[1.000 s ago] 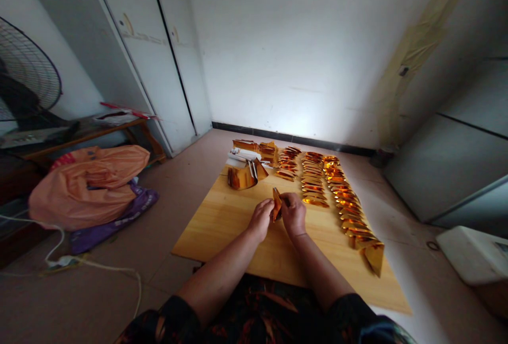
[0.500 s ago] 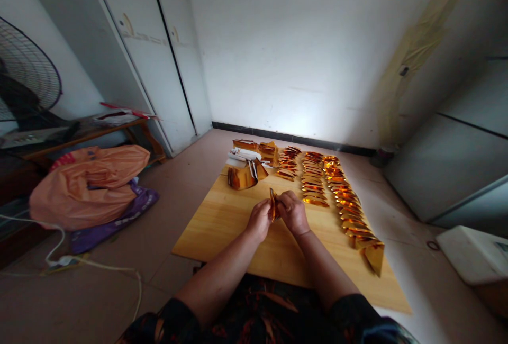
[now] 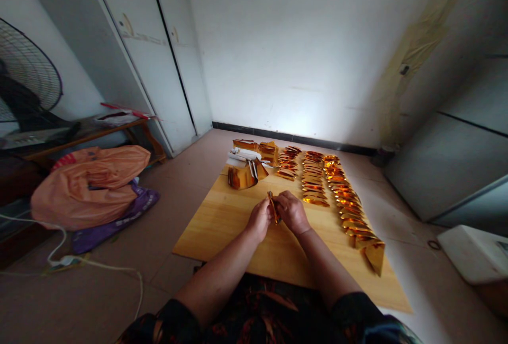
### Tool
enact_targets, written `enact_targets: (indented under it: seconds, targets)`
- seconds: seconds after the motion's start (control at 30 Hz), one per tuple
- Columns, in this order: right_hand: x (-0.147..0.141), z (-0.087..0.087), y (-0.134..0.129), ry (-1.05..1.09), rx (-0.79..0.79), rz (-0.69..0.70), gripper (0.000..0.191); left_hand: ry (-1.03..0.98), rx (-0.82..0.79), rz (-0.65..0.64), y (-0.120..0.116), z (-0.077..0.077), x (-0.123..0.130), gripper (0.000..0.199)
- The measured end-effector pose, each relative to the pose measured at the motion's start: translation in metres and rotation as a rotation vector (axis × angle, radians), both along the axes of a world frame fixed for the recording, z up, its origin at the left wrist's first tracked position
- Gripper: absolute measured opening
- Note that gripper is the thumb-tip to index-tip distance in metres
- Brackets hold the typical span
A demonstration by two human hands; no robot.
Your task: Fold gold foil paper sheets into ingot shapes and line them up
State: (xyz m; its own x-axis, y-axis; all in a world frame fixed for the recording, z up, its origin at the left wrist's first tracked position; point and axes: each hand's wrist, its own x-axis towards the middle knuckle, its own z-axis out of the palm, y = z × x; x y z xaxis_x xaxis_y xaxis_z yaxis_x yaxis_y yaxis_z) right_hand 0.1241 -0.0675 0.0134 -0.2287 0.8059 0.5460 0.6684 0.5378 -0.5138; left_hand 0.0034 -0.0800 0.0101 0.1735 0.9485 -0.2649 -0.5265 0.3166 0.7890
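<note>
A small folded piece of gold foil paper (image 3: 273, 208) is held upright between both hands over the wooden board. My left hand (image 3: 260, 219) grips it from the left with fingers closed. From the right, my right hand (image 3: 292, 210) pinches the same piece. Beyond my hands lies a curved stack of gold paper (image 3: 242, 177) with white edges. Rows of folded gold pieces run down the board's right side, the longest row (image 3: 347, 201) ending in a larger folded piece (image 3: 373, 255).
The wooden board (image 3: 214, 227) stands near a white wall. At left are an orange bag (image 3: 87, 190), a purple bag (image 3: 115, 222), a pale cable (image 3: 115, 268) and a fan (image 3: 32, 69). A white box (image 3: 474, 254) sits at right.
The gold piece between my hands has tilted, its top leaning a little more to the left. Both hands have stayed in nearly the same place.
</note>
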Motion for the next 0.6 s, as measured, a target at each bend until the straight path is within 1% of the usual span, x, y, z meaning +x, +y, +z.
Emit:
enact_targets:
  seconds: [0.07, 0.13, 0.17, 0.23, 0.3, 0.4, 0.5, 0.53, 0.6]
  targets:
    - [-0.001, -0.004, 0.002, 0.083, -0.084, -0.052, 0.025, 0.043, 0.025, -0.054, 0.001, 0.003, -0.002, 0.046]
    - [-0.002, -0.009, 0.004, 0.210, -0.205, -0.153, 0.031, 0.133, 0.096, -0.114, 0.003, 0.006, -0.005, 0.044]
    - [-0.002, -0.011, 0.005, 0.271, -0.268, -0.199, 0.034, 0.194, 0.114, -0.131, 0.004, 0.007, -0.006, 0.046]
    - [-0.003, -0.015, 0.007, 0.369, -0.375, -0.246, 0.039, 0.324, 0.089, -0.115, 0.006, 0.007, -0.009, 0.062]
    - [-0.003, -0.017, 0.008, 0.437, -0.441, -0.230, 0.040, 0.409, 0.058, -0.041, 0.009, 0.004, -0.012, 0.079]
    - [0.000, -0.015, 0.011, 0.502, -0.510, -0.158, 0.043, 0.415, 0.088, -0.025, 0.015, -0.003, -0.016, 0.086]
    - [0.004, -0.013, 0.014, 0.509, -0.603, -0.115, 0.049, 0.507, 0.165, -0.019, 0.022, -0.010, -0.019, 0.083]
    - [0.006, -0.013, 0.015, 0.477, -0.620, -0.122, 0.049, 0.567, 0.190, 0.001, 0.024, -0.012, -0.020, 0.079]
    - [0.007, -0.014, 0.016, 0.350, -0.599, -0.164, 0.047, 0.702, 0.225, 0.050, 0.027, -0.015, -0.021, 0.070]
